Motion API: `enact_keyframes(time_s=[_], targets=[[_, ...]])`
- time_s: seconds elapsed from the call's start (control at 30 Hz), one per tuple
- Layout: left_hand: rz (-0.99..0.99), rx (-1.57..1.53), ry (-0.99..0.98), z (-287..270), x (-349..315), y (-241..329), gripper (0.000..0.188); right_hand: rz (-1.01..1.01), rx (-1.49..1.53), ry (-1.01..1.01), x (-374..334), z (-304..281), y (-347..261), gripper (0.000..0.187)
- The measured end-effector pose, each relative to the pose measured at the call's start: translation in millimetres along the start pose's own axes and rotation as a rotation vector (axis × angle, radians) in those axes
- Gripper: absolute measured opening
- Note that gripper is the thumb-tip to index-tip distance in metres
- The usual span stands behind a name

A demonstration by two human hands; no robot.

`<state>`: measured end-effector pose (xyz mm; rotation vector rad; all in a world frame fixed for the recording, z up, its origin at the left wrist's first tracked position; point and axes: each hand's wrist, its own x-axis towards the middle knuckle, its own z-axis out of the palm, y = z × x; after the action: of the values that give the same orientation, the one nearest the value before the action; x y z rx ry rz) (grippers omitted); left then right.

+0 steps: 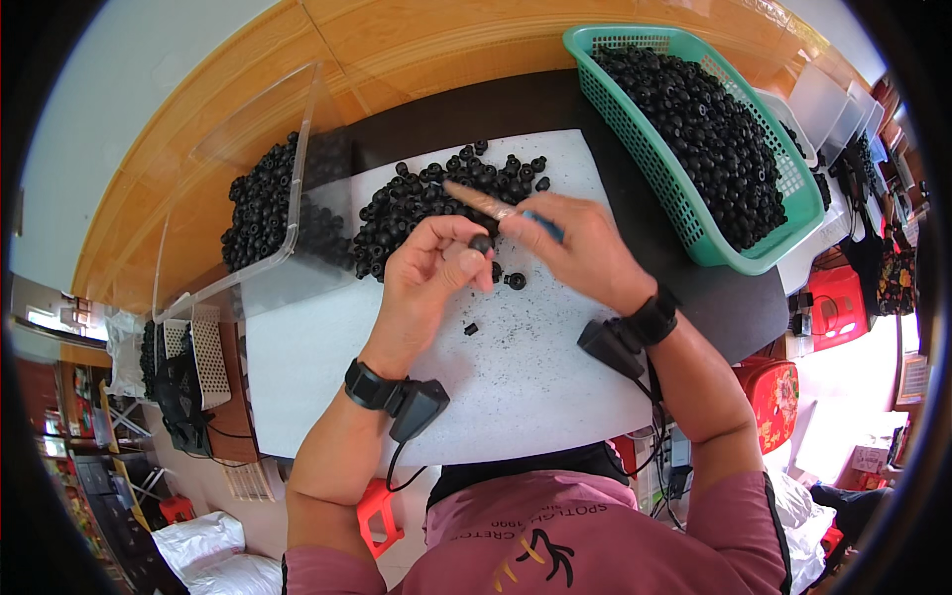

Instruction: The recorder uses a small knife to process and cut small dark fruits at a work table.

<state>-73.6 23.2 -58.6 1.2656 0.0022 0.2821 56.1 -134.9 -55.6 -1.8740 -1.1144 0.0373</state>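
Head cam: round black bits (407,213) cluttered ahead, left hand (428,276) pinching one black ball-shaped piece (481,244), right hand (587,250) gripping blue-handled tool (543,227).

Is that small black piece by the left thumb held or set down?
Held: the left hand has the small black piece pinched between thumb and fingers.

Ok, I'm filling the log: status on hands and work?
Left hand pinching round black part. Right hand gripping blue-handled tool. Loose black parts heaped just beyond.
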Motion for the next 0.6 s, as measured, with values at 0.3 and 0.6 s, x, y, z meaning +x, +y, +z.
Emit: enact_keyframes(time_s=[0.3,0.6], targets=[[0.005,-0.014,0.009,1.1,0.1,-5.2,0.023,0.219,0.477,-0.27,2.0,-10.7,-12.2,0.026],[-0.001,0.088,0.014,6.2,-0.2,-5.7,0.025,0.252,0.478,-0.293,2.0,-11.7,-16.4,0.03]])
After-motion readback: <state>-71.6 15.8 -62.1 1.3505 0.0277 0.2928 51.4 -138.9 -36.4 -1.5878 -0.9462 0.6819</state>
